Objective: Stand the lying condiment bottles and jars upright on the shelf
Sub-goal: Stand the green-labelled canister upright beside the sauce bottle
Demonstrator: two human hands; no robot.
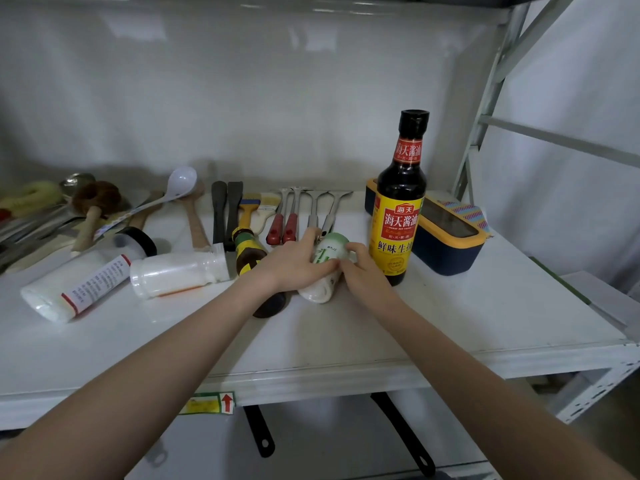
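Green-cap jar (323,268) lying btwn both hands' fingers (311,237).

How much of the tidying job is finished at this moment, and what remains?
Done: only the tall dark soy sauce bottle with the yellow and red label stands upright. In hand: the left hand and right hand both hold the lying white jar with the green lid. Left: the dark brown bottle with the yellow label, the clear plastic jar of white powder and the black-lidded white jar all lie flat.
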